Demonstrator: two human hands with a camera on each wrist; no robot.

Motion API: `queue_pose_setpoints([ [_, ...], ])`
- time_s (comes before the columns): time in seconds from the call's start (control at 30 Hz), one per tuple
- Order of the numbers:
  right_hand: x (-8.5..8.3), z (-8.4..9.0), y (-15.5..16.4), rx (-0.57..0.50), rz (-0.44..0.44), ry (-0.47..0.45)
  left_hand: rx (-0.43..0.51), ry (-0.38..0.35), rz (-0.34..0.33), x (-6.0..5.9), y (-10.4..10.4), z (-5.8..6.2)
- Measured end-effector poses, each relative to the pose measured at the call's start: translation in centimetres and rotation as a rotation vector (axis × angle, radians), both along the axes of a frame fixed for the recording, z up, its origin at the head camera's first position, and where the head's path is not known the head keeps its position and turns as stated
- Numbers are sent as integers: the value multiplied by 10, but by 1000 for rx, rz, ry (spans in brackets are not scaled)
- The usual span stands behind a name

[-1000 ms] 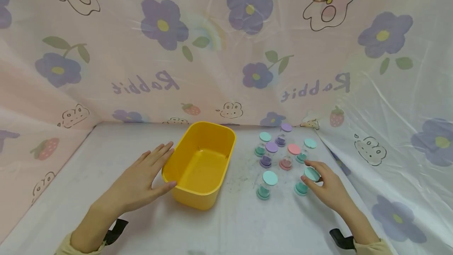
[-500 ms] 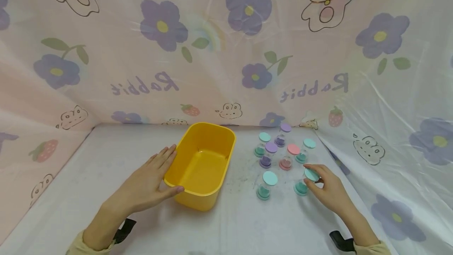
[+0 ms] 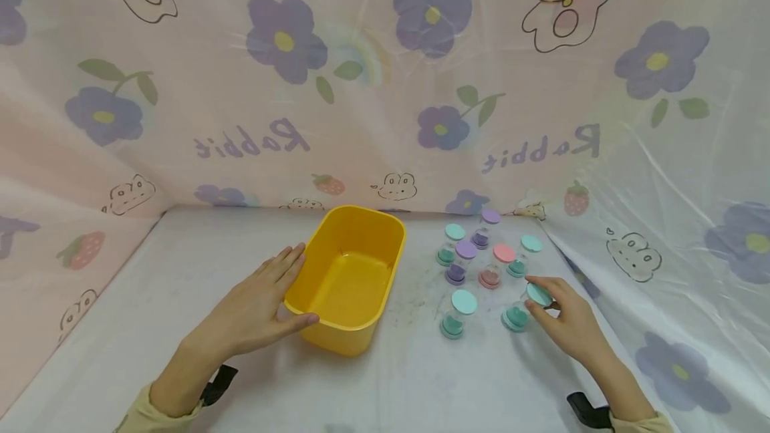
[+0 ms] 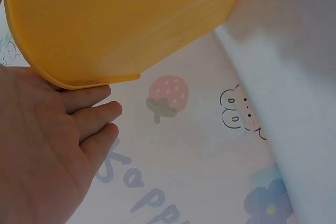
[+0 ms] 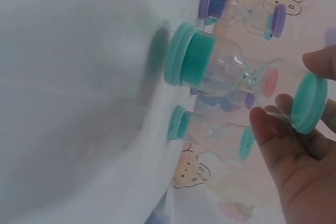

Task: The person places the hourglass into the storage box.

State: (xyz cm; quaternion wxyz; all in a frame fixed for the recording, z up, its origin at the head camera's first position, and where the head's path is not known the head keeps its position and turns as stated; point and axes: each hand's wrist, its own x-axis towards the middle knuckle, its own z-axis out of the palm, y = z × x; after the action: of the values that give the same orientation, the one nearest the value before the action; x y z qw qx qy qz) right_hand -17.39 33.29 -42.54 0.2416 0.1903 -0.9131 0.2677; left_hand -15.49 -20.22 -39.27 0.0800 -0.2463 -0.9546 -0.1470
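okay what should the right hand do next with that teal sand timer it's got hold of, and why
Probably lift it straight up off the table. The right hand already pinches the top cap of the teal sand timer, whose base still stands on the table, and the yellow tub, steadied by the left hand, lies open.

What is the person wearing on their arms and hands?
Both hands are bare: no gloves, and no rings that I can see. The left hand and the right hand come out of pale yellow sleeves, which show only at the wrists. A black strap sits at the left wrist and another black strap at the right.
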Motion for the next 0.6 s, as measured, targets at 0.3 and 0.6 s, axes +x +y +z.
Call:
queue_pose_setpoints([
  [0.3, -6, 27, -8, -32, 49, 51, -8, 10, 0, 0, 0, 2],
  [0.6, -17, 60, -29, -38, 143, 124, 2, 14, -7, 0, 1, 1],
])
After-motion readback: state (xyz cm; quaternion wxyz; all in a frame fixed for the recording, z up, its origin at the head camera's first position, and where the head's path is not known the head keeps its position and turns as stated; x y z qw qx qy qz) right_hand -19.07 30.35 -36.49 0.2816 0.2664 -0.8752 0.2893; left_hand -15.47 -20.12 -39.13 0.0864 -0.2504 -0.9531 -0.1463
